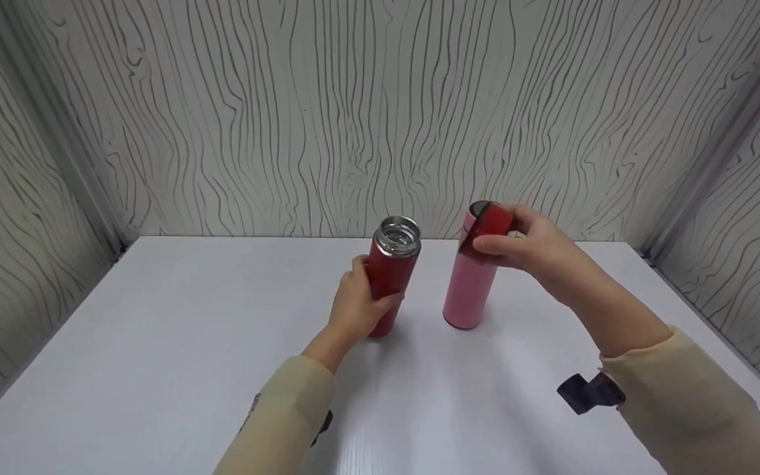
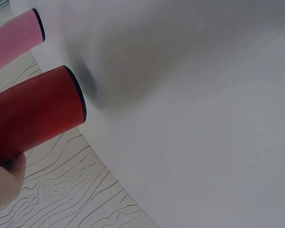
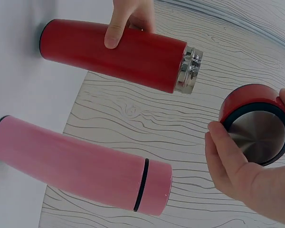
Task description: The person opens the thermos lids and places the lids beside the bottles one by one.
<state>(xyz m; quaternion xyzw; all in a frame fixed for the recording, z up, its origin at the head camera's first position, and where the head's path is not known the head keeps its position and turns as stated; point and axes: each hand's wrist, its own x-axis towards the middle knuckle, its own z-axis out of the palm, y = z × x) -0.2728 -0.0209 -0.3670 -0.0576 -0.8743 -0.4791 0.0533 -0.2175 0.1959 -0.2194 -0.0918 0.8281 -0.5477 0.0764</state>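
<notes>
My left hand (image 1: 357,305) grips a red thermos bottle (image 1: 391,276) around its body, its uncovered steel mouth facing up. In the right wrist view the bottle's silver threaded neck (image 3: 190,70) shows, and its dark base is close to the white table. With fingers and thumb, my right hand (image 1: 541,249) holds the red lid (image 1: 497,221) tilted on its side, apart from the bottle. The lid's steel inner face (image 3: 257,135) is visible in the right wrist view. Behind the lid stands a pink thermos bottle (image 1: 469,290), upright and capped, partly hidden in the head view.
Both bottles are over a white table (image 1: 189,316). A pale panel with dark wood-grain lines (image 1: 353,119) rises behind the table, and similar panels flank it left and right. Dark wrist devices (image 1: 591,394) sit at the sleeves.
</notes>
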